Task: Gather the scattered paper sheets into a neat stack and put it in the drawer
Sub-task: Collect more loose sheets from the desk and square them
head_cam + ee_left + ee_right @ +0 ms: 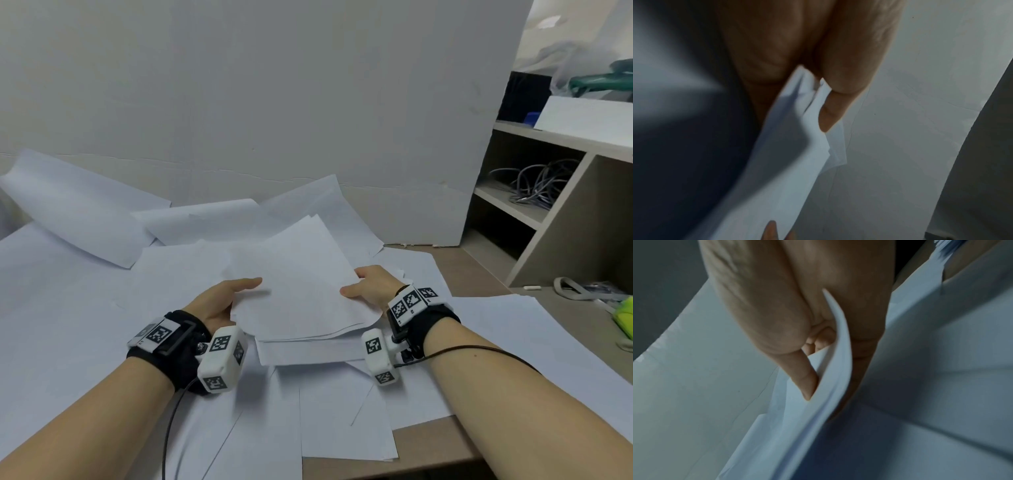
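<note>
A loose bundle of white paper sheets (pixel 301 287) is lifted a little above the desk between both hands. My left hand (pixel 222 301) pinches its left edge, thumb on top and fingers hidden beneath. My right hand (pixel 370 289) pinches the right edge the same way. In the left wrist view the thumb presses the paper bundle (pixel 797 146) against the fingers. In the right wrist view the curved sheet edges (pixel 838 353) run between thumb and fingers. More scattered sheets (pixel 342 411) lie flat on the desk below. No drawer is in view.
Curled sheets (pixel 78 212) lean against the white wall board (pixel 274 102) at the back left. An open shelf unit (pixel 548 205) with grey cables (pixel 537 181) stands at the right. A grey strap and a green object (pixel 623 315) lie on the brown desk (pixel 428 445) at far right.
</note>
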A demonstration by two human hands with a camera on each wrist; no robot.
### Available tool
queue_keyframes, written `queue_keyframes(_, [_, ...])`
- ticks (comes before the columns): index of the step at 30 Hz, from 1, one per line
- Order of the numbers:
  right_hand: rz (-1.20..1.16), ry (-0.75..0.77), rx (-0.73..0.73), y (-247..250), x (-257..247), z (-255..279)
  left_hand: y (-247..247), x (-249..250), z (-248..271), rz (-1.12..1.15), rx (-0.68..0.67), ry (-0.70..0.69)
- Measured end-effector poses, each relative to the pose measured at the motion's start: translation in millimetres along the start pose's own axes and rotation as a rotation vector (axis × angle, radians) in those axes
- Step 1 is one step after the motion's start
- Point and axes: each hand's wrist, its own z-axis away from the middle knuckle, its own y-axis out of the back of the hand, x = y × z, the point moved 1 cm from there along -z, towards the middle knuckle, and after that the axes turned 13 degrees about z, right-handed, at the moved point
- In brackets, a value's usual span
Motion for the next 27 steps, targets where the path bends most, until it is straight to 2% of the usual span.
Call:
queue_keyframes(3, [-0.038, 0.027, -0.042, -8.5, -0.9, 9.7, -2.9, -5.0, -4.2, 0.031, 0.060, 0.001])
queue_keyframes(8, [-0.038, 0.007, 0.017, -11.1, 1.4, 17.8, -9.1, -10.2, -3.6, -0.045, 0.111, -0.087])
queue_keyframes(11, [-0.147, -0.092, 0.225, 1.3, 9.1, 8.8, -7.1, -4.8, -2.9, -0.114, 0.102, -0.198])
queue_keyframes(14, [0.003, -0.210, 0.455, 28.6, 24.5, -0.3, 3.7, 3.9, -2.3, -0.147, 0.130, -0.294])
queue_keyframes(16, [0.058, -0.279, 0.489, 44.5, 33.0, -4.2, 12.2, 10.5, -1.3, -0.128, 0.127, -0.341])
queue_keyframes(19, [-0.055, -0.344, 0.477, 60.9, 43.7, -14.1, 25.5, 16.9, -1.1, -0.082, 0.101, -0.369])
queue_keyframes(21, [-0.231, -0.279, 0.391, 66.4, 39.5, -11.7, 33.2, 18.4, -0.6, -0.067, 0.079, -0.362])
queue_keyframes(24, [-0.515, -0.174, 0.137, 74.4, 33.2, -7.5, 39.4, 20.7, -0.5, -0.037, 0.060, -0.335])
queue_keyframes(25, [-0.540, -0.132, 0.095, 74.7, 30.3, -6.0, 40.8, 21.5, -0.7, -0.021, 0.049, -0.320])
queue_keyframes(27, [-0.501, -0.096, 0.131, 72.6, 26.2, -11.1, 41.5, 22.5, -0.2, 0.028, 0.011, -0.280])
